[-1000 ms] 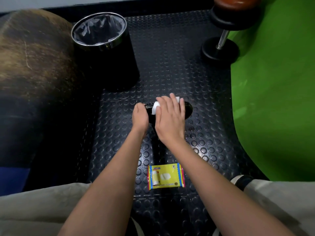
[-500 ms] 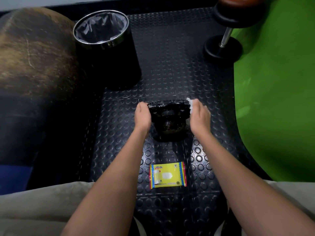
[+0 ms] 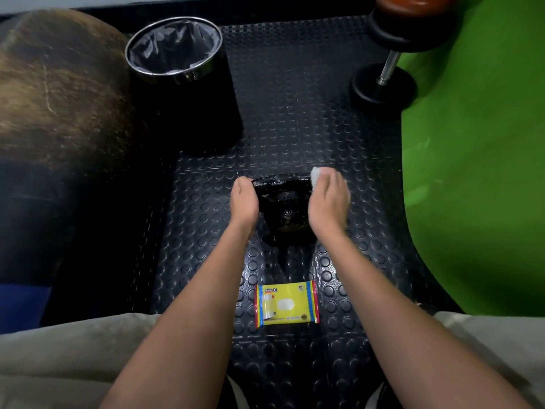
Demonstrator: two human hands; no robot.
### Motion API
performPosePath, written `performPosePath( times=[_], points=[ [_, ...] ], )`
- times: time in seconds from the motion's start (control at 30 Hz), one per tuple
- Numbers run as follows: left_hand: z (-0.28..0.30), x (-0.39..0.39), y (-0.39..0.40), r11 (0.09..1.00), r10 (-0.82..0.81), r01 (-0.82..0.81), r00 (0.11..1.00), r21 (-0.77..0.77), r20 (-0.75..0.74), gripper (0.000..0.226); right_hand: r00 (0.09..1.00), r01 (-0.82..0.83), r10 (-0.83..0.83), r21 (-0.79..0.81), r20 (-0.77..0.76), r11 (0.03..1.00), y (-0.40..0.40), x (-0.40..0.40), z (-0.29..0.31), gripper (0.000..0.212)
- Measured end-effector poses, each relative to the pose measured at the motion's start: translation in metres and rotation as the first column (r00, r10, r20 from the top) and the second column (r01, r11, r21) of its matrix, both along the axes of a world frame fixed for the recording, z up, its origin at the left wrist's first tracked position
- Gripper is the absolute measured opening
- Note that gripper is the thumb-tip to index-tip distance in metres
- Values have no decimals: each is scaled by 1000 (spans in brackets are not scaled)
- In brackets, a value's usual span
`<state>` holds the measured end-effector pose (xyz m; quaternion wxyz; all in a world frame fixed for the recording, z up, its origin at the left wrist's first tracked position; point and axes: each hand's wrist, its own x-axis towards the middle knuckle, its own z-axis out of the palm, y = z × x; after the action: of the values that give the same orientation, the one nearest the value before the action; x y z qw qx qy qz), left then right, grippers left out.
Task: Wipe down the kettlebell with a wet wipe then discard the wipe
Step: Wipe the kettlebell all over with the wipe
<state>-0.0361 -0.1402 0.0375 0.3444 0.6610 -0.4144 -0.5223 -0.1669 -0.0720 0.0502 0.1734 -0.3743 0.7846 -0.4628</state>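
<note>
Kettlebell (image 3: 287, 208): black, rounded body with a flat looped handle on top; surface glossy and mottled, with pale scuffs. Stands upright on the floor mat (image 3: 295, 113), centre of view, between the two hands.

Left to right:

Rounded bulk (image 3: 53, 93): brown, worn and streaked, dark lower down; far left.

Bin (image 3: 180, 84): black tapered cylinder, shiny metal rim, lined with a crinkled grey bag; stands beyond and left of the kettlebell, well apart.

Left hand (image 3: 243, 202): at the handle's left end, fingers curled around it, gripping.

Floor mat: black rubber, raised round studs in rows.

Wipe packet (image 3: 286, 304): flat yellow plastic pouch, striped blue-and-red side edges, white flap label; lies on the mat near the person, apart from the kettlebell.

Wet wipe (image 3: 316, 176): small white wad, pressed to the handle's right end.

Right hand (image 3: 327, 202): fingers curled, grasping the wipe against the handle.

Dumbbell (image 3: 392, 54): black round weights, chrome bar, standing on end, far right rear.

Green surface (image 3: 477, 143): smooth, curved edge, right side.
</note>
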Motion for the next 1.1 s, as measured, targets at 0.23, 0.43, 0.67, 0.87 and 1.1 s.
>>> performPosePath(
  times=[0.23, 0.43, 0.67, 0.87, 1.1],
  points=[
    [-2, 0, -1, 1000, 11, -11, 1000, -15, -15, 22, 757, -236, 289, 167, -586, 957, -9, 39, 9, 44],
    [-1, 1, -1, 1000, 14, -15, 1000, -19, -24, 23, 586, -349, 615, 521, -527, 779, -44, 34, 51, 47],
    [3, -3, 4, 998, -47, 47, 999, -41, 6, 31, 598, -426, 714, 610, -365, 668, -54, -5, 51, 51],
    [4, -4, 8, 996, -71, 72, 997, -59, 24, 30, 815, -380, 504, 392, -287, 838, -21, -28, 37, 48],
    [4, -1, 6, 998, -55, 56, 998, -34, 18, 29, 911, -137, 84, 106, 403, 985, 3, -29, 17, 29]
  ],
)
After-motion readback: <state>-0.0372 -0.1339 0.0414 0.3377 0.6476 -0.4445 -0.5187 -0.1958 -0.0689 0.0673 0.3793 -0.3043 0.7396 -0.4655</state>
